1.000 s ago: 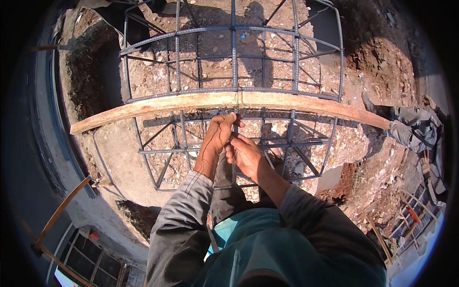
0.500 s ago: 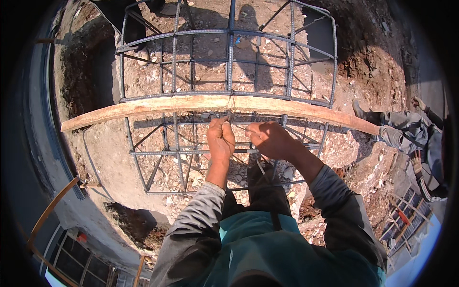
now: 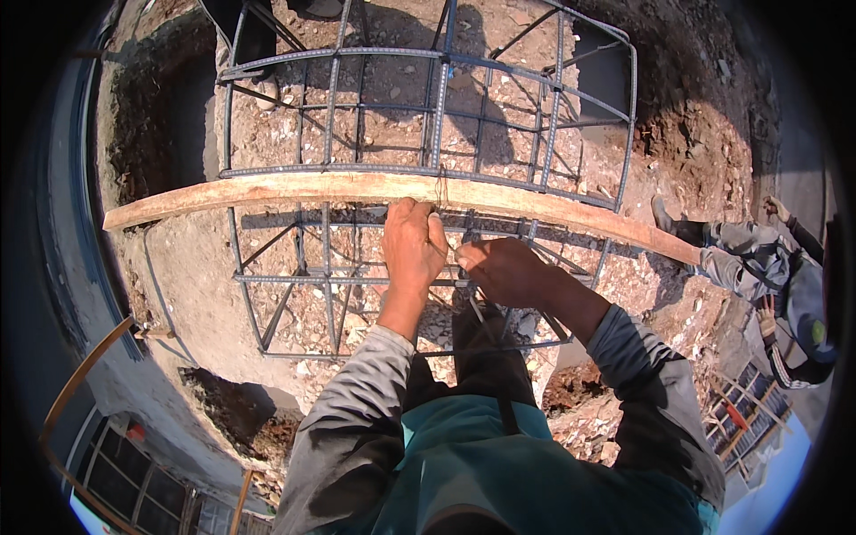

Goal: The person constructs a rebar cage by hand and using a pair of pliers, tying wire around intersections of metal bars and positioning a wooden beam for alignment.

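A long wooden beam (image 3: 312, 187) lies across a cage of ribbed steel bars (image 3: 330, 143). A thin dark tie wire (image 3: 441, 189) loops over the beam near its middle. My left hand (image 3: 412, 254) is closed at the beam's near edge, thumb beside the wire; what its curled fingers hold is hidden. Just to the right and slightly nearer, my right hand (image 3: 508, 272) is pinched, apparently on the wire's hanging end, with the fingertips close to my left wrist and thumb. Both hands are above the near part of the cage.
Stony ground lies beneath the cage, with dug pits at the far left (image 3: 192, 116), far right (image 3: 602, 80) and near left (image 3: 241, 406). Another person (image 3: 758, 250) is at the beam's right end. Part of someone else's leg (image 3: 254, 40) shows at the far left. A wall runs along the left.
My left hand has shifted up against the beam's near edge, its thumb turned toward the wire. My right hand has dropped slightly and turned. The whole view has shifted a little.
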